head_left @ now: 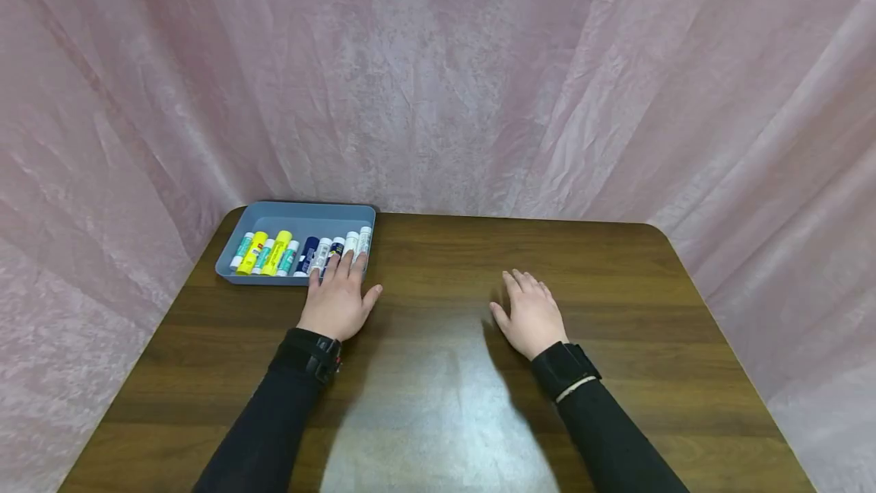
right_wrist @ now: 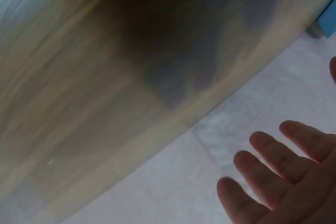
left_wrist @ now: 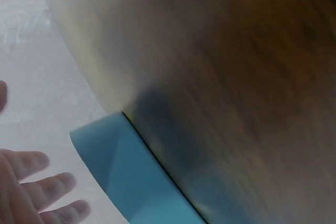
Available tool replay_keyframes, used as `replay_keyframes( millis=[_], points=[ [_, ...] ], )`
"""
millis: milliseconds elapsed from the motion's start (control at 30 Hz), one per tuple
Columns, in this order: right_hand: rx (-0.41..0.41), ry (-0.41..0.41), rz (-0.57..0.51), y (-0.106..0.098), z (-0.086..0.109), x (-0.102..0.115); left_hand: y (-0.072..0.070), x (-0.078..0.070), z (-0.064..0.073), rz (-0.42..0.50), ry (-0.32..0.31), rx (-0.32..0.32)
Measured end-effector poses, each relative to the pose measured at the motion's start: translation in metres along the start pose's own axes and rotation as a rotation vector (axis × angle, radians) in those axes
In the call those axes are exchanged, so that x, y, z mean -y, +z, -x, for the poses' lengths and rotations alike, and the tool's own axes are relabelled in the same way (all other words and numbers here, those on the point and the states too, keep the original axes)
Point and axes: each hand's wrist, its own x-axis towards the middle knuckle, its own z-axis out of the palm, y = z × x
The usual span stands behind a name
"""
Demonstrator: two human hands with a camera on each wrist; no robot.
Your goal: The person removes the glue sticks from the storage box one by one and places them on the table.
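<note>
A blue-grey tray [head_left: 308, 213] stands at the table's back left. Lying side by side in it are several capped tubes that look like glue sticks: yellow ones [head_left: 277, 252], white-and-green ones [head_left: 287, 258], dark blue ones [head_left: 307, 255] and white ones [head_left: 351, 243]. My left hand [head_left: 337, 306] is over the tray's front right part, fingers spread and fairly straight, partly covering the tubes there. Whether it touches them cannot be told. To the right, my right hand [head_left: 532, 318] hovers above the table with fingers extended and holds nothing.
The brown wooden table [head_left: 438, 272] has rounded back corners. A pink crushed-fabric curtain [head_left: 438, 97] hangs behind it and along both sides. Black sleeves and wrist straps [head_left: 565, 371] cover both forearms.
</note>
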Motion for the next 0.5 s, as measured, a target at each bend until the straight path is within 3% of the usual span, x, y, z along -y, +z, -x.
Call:
replay_keyframes(
  millis=[233, 500],
  points=[
    [-0.024, -0.027, -0.058, 0.002, 0.000, 0.016, -0.005, 0.013, 0.003, -0.027, 0.010, -0.036],
    [0.015, 0.000, -0.149, 0.003, -0.005, 0.032, -0.012, 0.027, -0.002, -0.078, 0.086, 0.012]
  ],
)
